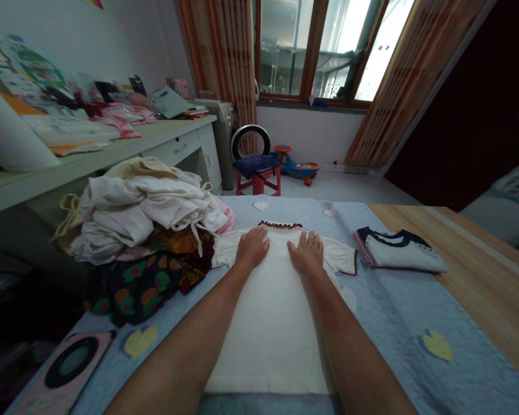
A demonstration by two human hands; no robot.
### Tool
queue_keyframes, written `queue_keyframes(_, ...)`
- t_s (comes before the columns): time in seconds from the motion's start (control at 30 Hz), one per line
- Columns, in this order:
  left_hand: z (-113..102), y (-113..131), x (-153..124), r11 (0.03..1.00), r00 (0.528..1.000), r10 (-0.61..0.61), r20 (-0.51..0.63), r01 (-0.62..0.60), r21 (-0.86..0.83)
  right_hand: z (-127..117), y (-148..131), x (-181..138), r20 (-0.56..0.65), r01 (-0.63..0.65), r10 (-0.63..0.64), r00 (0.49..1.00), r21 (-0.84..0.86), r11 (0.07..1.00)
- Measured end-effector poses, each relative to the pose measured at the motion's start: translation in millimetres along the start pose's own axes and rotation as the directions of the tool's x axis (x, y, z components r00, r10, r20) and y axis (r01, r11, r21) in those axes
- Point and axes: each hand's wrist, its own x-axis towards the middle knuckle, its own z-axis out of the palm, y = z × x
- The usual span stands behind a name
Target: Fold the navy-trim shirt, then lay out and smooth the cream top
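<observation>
A white short-sleeved shirt (277,323) lies spread out on a blue cloth with heart shapes, its dark-trimmed neckline at the far end and its hem towards me. My left hand (253,248) rests on the upper left of the shirt near the shoulder, fingers stretched forward. On the upper right, my right hand (308,251) lies flat with its fingers slightly spread. Neither hand grips the fabric. The right sleeve, edged in dark trim, extends beyond my right hand; the left sleeve reaches the clothes pile.
A heap of clothes (142,202) sits on the left. Folded shirts (398,251) lie on the right, by the bare wooden tabletop (493,276). A pink flat item with a black circle (71,363) is at front left. Beyond stands a red stool (258,183).
</observation>
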Motion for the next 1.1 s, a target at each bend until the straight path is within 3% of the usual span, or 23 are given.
queue_keyframes(0.2,-1,0,0,1.000,1.000,0.002,-0.007,-0.002,0.002,-7,27,10,0.141,0.145,-0.146,0.979,0.019,0.989)
queue_keyframes(0.3,-1,0,0,1.000,1.000,-0.001,-0.009,0.001,0.003,-6,36,8,0.106,0.195,-0.195,0.975,0.007,0.981)
queue_keyframes(0.63,2,-2,0,1.000,1.000,-0.005,-0.006,0.006,0.012,-7,32,-10,-0.060,0.062,-0.061,0.996,0.014,0.998)
queue_keyframes(0.77,3,-2,1,1.000,1.000,-0.003,-0.009,0.003,0.009,-9,34,-9,-0.039,0.002,-0.001,0.999,0.029,1.000)
queue_keyframes(0.97,3,-2,0,1.000,1.000,-0.009,-0.020,0.009,0.005,-11,57,-3,0.047,0.054,-0.056,0.997,0.045,0.998)
queue_keyframes(1.1,2,-2,-1,1.000,1.000,-0.007,-0.020,0.007,-0.002,-11,72,0,0.056,0.021,-0.022,0.998,0.026,0.999)
